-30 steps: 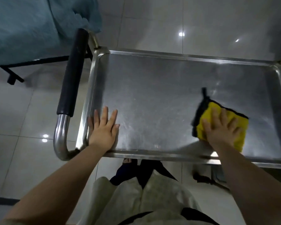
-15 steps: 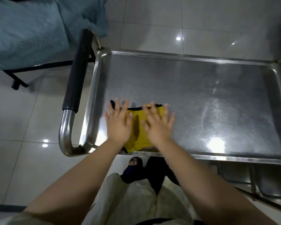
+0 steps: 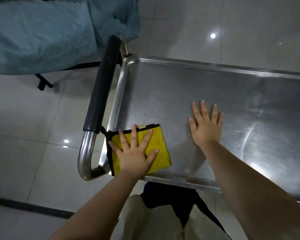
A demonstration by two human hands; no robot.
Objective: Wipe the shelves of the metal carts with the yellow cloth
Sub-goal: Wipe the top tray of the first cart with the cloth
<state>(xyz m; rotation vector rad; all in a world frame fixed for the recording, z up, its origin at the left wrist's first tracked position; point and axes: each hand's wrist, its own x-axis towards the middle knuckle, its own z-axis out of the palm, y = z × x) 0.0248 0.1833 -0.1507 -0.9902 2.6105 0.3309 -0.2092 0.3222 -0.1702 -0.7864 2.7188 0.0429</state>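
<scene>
We look straight down on a pale tiled floor (image 3: pixel 24 110), glossy enough to throw back small round spots of light. At the upper left a rumpled blue cover (image 3: pixel 42 32) hangs over a dark frame whose black foot (image 3: pixel 43 84) stands on the tiles.

The top shelf (image 3: pixel 215 87) of a stainless steel cart fills the right side of the view, a shallow tray with a raised rim, its surface dull and streaked. Along its left end runs the handle (image 3: pixel 102 87), a steel tube sleeved in black padding that bends round bare at the near end to meet the cart's corner.

Two bare forearms reach in from below over light-coloured clothing.

The yellow cloth (image 3: pixel 160 141), edged in black, lies in the near left corner of the shelf. Its left edge laps up against the rim there, and a black loop at its corner sits just beside the end of the handle padding.

The left hand (image 3: pixel 135 156) lies on the cloth palm down, fingers straight and fanned apart, pressing it flat and gripping nothing. The right hand (image 3: pixel 206 129) is well apart from the cloth, palm down on the bare steel nearer the middle of the shelf, fingers straight and a little spread, holding nothing.
</scene>
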